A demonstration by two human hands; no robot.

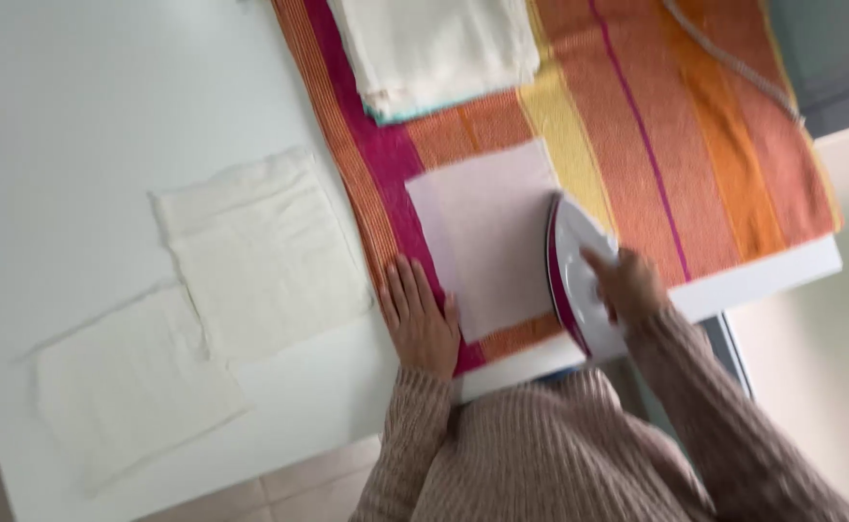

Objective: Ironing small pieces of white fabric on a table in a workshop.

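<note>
A pale pink square cloth (487, 232) lies flat on a striped orange, pink and yellow towel (695, 145) spread over the white table. My left hand (420, 314) rests flat, fingers apart, on the towel at the cloth's left lower corner. My right hand (626, 285) grips the handle of a white iron with a magenta edge (571, 271), which sits at the cloth's right edge.
A folded stack of cream cloths (434, 48) lies at the towel's far end. Two flat cream cloths (260, 246) (130, 387) lie on the white table (57, 116) to the left. The iron's cord (734, 63) crosses the towel at the right.
</note>
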